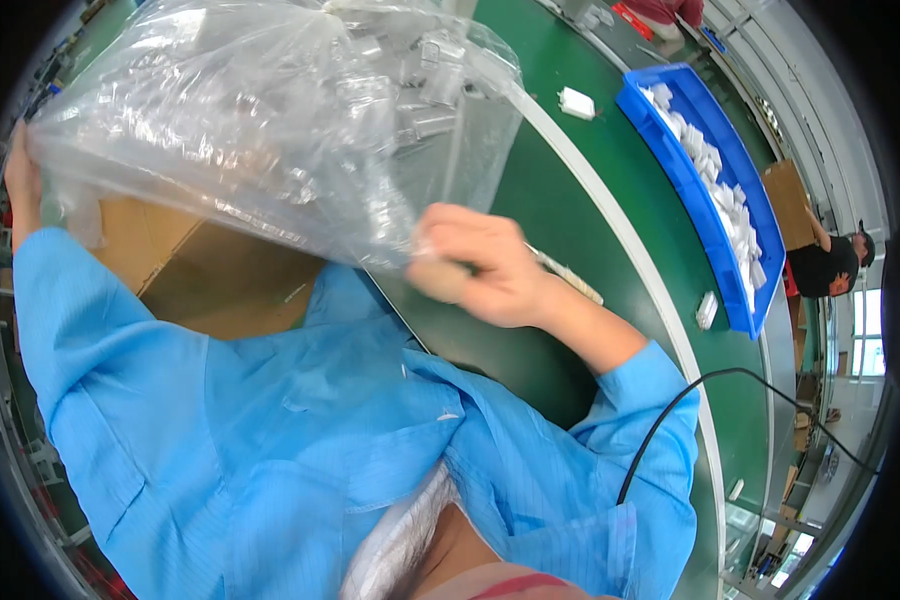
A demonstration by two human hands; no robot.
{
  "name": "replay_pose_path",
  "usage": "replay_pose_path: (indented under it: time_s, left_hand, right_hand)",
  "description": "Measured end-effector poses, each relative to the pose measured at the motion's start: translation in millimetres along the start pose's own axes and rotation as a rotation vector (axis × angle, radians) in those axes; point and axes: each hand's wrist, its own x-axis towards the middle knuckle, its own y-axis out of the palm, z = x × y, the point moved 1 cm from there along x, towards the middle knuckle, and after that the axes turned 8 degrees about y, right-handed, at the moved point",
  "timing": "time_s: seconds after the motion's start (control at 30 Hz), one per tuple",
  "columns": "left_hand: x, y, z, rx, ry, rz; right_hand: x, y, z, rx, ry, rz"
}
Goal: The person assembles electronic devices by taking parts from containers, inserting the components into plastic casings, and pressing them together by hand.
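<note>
A large clear plastic bag (240,120) is stretched between my two hands. My right hand (485,265) is closed on its near right edge, with the fingers curled into a fist. At the far left my left hand (22,185) grips the bag's other edge, its fingertips partly hidden. Several clear, block-like pieces (435,85) show through the bag's upper right part. Under the bag and in front of my body is an open cardboard box (210,270), partly covered by the film and my sleeve.
A blue tray (660,130) of white parts (715,180) stands right on the green table (580,170). Loose white pieces lie near it: one block (576,103) and one smaller part (707,310). A thin pale stick (570,278) lies behind my right wrist. A co-worker (825,265) holds cardboard.
</note>
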Motion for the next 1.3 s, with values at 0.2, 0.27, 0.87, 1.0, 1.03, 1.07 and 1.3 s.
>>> replay_pose_path:
  time_s: [0.2, 0.27, 0.87, 1.0, 1.03, 1.07, 1.3]
  left_hand:
    - [-91, -103, 72, -0.328, -0.516, 0.253]
    - [-99, -135, 70, -0.392, -0.527, 0.256]
    - [-427, 250, -228, 0.127, 0.965, 1.204]
    - [-462, 260, -204, 0.096, 1.097, 1.357]
    - [-463, 257, -196, 0.101, 1.071, 1.384]
    - [-464, 252, -191, 0.108, 1.042, 1.411]
    - [-365, 361, -220, 0.136, 0.924, 1.248]
  right_hand:
    - [-32, 19, -23, -0.258, -0.135, 0.055]
    - [-45, 4, -19, -0.341, -0.106, 0.039]
    - [-103, -38, -62, -0.621, -0.123, 0.054]
    - [-149, -82, -50, -0.628, -0.028, -0.128]
    - [-163, -89, -57, -0.593, 0.112, -0.101]
    - [-171, -92, -62, -0.554, 0.25, -0.072]
    - [-169, -97, -71, -0.368, 0.26, -0.055]
